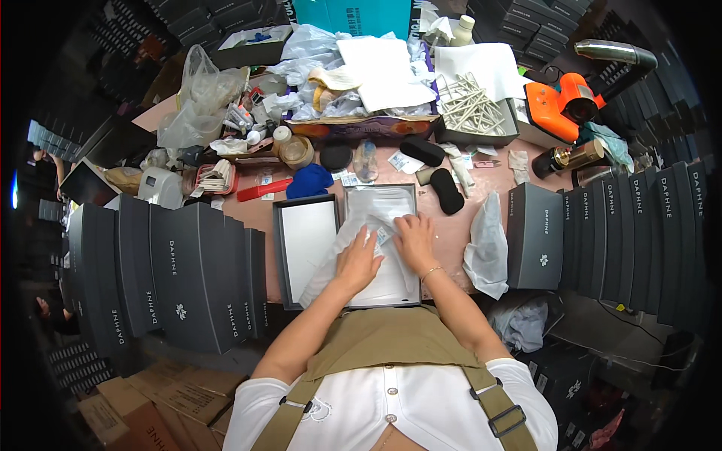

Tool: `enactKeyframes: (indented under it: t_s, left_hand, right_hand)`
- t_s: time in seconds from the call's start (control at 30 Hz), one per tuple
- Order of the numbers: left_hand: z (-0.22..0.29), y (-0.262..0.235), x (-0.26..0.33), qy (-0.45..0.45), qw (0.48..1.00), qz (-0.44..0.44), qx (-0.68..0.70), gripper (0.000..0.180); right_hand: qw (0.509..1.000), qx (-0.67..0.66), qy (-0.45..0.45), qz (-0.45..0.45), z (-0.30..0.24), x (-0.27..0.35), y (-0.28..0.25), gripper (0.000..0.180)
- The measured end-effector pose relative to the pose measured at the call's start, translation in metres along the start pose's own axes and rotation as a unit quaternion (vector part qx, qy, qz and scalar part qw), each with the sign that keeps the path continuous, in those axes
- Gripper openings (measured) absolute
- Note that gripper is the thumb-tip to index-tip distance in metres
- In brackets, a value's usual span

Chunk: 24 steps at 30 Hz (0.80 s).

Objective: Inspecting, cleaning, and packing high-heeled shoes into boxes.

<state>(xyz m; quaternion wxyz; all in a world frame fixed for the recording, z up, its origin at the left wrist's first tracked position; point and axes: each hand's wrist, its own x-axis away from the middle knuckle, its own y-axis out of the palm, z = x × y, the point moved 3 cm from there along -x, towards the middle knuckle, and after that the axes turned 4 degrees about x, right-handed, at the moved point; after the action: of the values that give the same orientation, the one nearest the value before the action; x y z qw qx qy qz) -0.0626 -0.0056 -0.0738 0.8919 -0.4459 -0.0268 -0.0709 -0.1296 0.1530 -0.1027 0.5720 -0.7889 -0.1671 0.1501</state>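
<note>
An open grey shoe box [414, 293] lies in front of me, its inside lined with white tissue paper [380, 204]. Some of the tissue spills over the left rim onto the box lid [310, 233], which lies beside it with its white inside up. My left hand [361, 261] rests on the tissue, fingers stretched out and apart. Over the right part of the box, my right hand [416, 242] presses on the tissue with its fingers spread. Between the hands a small printed slip [383, 235] shows. Whatever the tissue may cover is hidden.
Rows of dark grey shoe boxes stand at left [192, 270] and right [535, 237]. A white tissue bundle [488, 248] lies right of the open box. Beyond are black brushes [447, 191], a blue cloth [310, 181], a tray of paper sticks [472, 105] and an orange heat tool [553, 109].
</note>
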Motion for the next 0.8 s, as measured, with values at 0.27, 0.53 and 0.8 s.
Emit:
enactKeyframes:
  t_s: [0.27, 0.53, 0.8]
  left_hand:
    - [-0.087, 0.021, 0.006, -0.106, 0.950, 0.186, 0.228, 0.067]
    - [-0.066, 0.026, 0.017, -0.083, 0.972, 0.112, 0.190, 0.064]
    - [-0.060, 0.023, 0.046, -0.102, 0.969, 0.133, 0.180, 0.075]
  right_hand:
    - [0.945, -0.302, 0.091, 0.089, 0.010, 0.015, -0.028, 0.011]
    - [0.614, -0.686, 0.381, 0.085, 0.098, 0.067, 0.007, 0.015]
    - [0.728, -0.580, 0.058, -0.360, -0.047, 0.083, -0.079, 0.041]
